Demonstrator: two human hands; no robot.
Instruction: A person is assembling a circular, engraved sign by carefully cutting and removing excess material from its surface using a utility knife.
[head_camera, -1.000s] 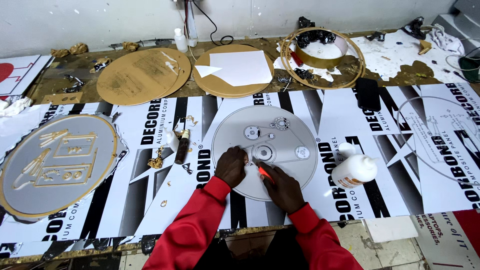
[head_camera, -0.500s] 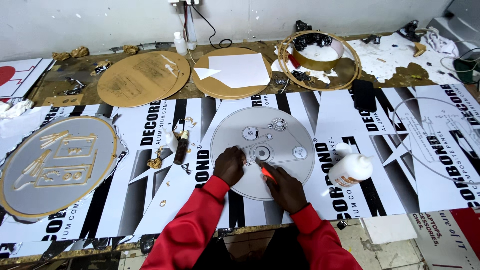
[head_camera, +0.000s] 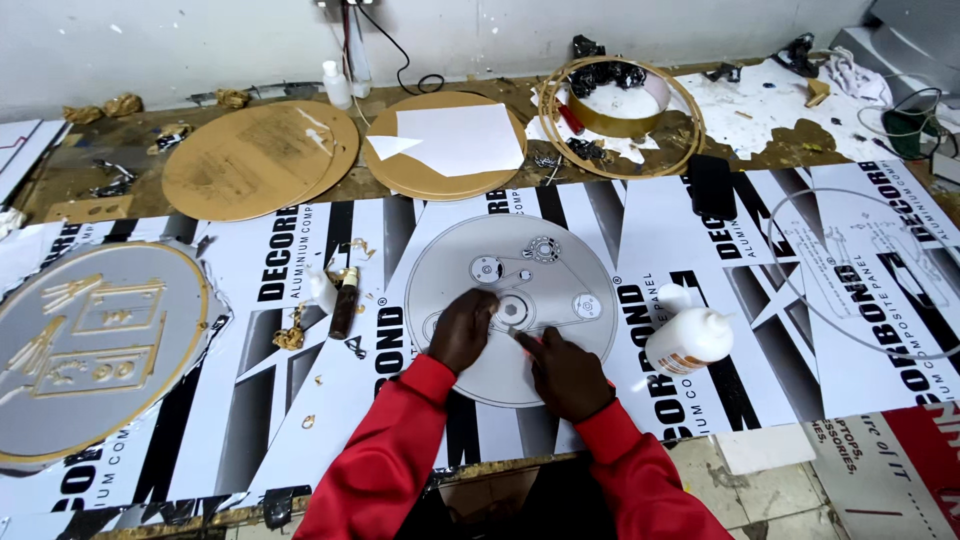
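Two hands on a round grey disc (head_camera: 520, 290) with circular cutouts: left hand (head_camera: 462, 330) flat, right hand (head_camera: 566, 372) pinching a small orange tool (head_camera: 522, 335).

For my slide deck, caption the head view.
Both hands, left hand and right hand, work on a grey disc beside a glue bottle.

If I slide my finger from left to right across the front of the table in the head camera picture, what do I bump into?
Big grey oval sign with gold shapes → small dark tool → left hand on the round grey disc → right hand → white glue bottle.
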